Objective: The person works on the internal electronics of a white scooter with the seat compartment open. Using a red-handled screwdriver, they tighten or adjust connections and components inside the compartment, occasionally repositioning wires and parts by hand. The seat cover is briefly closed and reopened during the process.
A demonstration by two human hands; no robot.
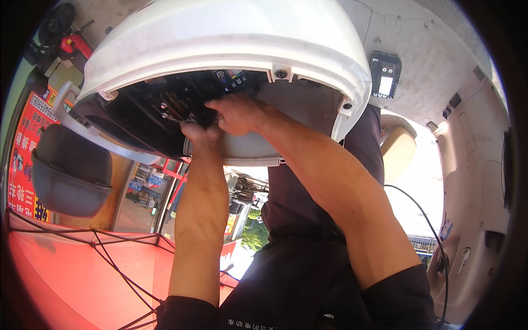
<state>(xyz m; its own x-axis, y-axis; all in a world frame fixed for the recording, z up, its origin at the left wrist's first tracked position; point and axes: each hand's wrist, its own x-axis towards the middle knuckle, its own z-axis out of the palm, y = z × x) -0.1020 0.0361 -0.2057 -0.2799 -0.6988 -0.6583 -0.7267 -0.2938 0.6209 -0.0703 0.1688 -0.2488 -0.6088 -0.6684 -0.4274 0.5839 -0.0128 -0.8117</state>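
Observation:
Both my hands reach into the opening of a white plastic vehicle body panel (231,49). My left hand (200,131) is at a dark metal bracket (175,107) with shiny bolts (163,108); its fingers are largely hidden, so I cannot tell what it grips. Just right of it, my right hand (239,113) has its index finger stretched toward the dark interior and the other fingers curled. Whether that hand holds something small is not visible. A dark unit with a printed label (233,78) sits deeper inside, above the right hand.
Screws sit in tabs along the panel rim (281,73). A black finned device with a label (385,74) rests at the right, near a black cable (429,222). A grey storage box (72,171) and red canopy (82,264) appear at the left.

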